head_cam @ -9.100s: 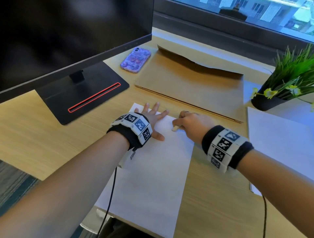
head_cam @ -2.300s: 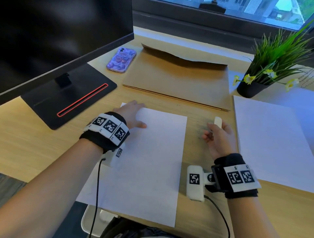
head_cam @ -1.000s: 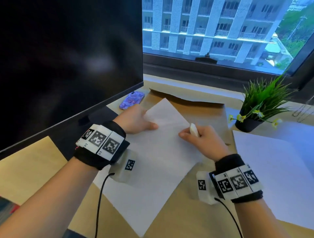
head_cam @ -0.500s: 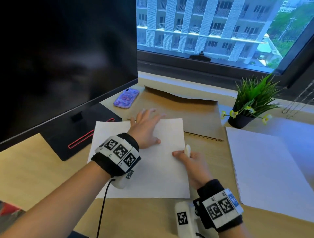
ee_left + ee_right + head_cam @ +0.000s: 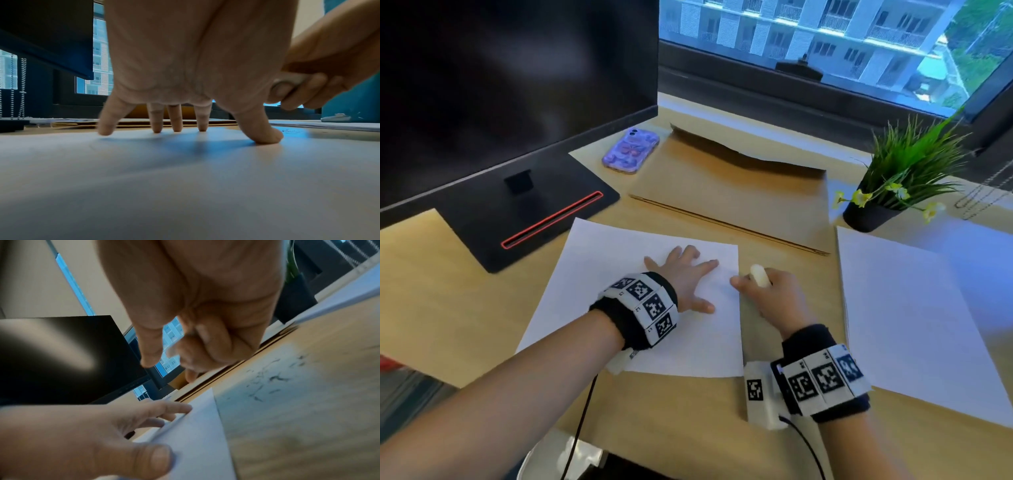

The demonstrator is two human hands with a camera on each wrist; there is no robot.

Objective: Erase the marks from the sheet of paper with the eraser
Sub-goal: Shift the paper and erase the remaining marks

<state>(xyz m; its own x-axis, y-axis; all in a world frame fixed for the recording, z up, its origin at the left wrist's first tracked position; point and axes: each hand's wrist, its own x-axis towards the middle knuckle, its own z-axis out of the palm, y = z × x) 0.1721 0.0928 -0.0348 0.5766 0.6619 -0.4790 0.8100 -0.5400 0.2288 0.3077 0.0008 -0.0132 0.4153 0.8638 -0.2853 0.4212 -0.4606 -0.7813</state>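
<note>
- I saw my left hand [image 5: 685, 277] pressed flat, fingers spread, on the sheet of paper [image 5: 592, 274].
- Just beside it, my right hand [image 5: 774, 298] pinched the eraser [image 5: 760, 275].

Bare tabletop [image 5: 784, 346] is seen as a strip between the sheet of paper [image 5: 592, 274] and the second white sheet [image 5: 914, 325] on the right; this strip is partly taken by the right hand [image 5: 770, 298]. The far side is closed by the flat cardboard envelope [image 5: 729, 192], lying just behind the sheet. On the far left the monitor base [image 5: 517, 219] is placed near the sheet's corner, with the phone [image 5: 630, 151] behind it. The potted plant [image 5: 893, 185] stands at the far right. Open tabletop is left at the near left.
</note>
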